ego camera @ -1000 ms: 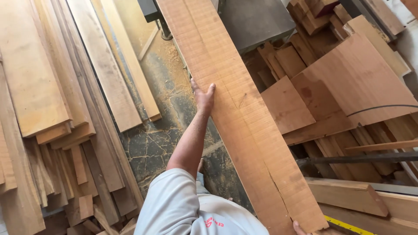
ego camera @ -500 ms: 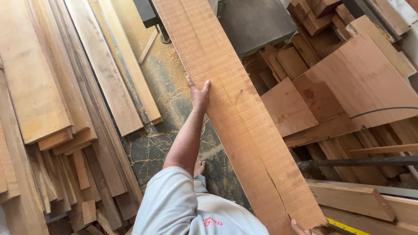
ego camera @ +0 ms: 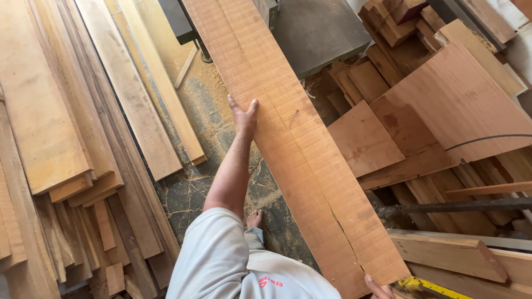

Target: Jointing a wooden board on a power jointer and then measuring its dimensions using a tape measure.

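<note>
Fingers (ego camera: 244, 110) of left hand (ego camera: 244, 119) lying flat, spread on long plank (ego camera: 288, 138), gripping nothing; right hand (ego camera: 379, 289) barely showing, grip unclear — end crack (ego camera: 343, 232) risking splitting further.

Bright even daylight, sharp, soft shadows.

One long reddish plank (ego camera: 299, 138), two hands on it: left hand (ego camera: 244, 117), right hand (ego camera: 380, 289) barely showing. One bare foot (ego camera: 254, 219), one yellow tape measure (ego camera: 424, 286), perhaps.

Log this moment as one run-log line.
left hand: flat on long plank edge | right hand: at plank's near end, mostly out of view | plank: cracked near end
</note>
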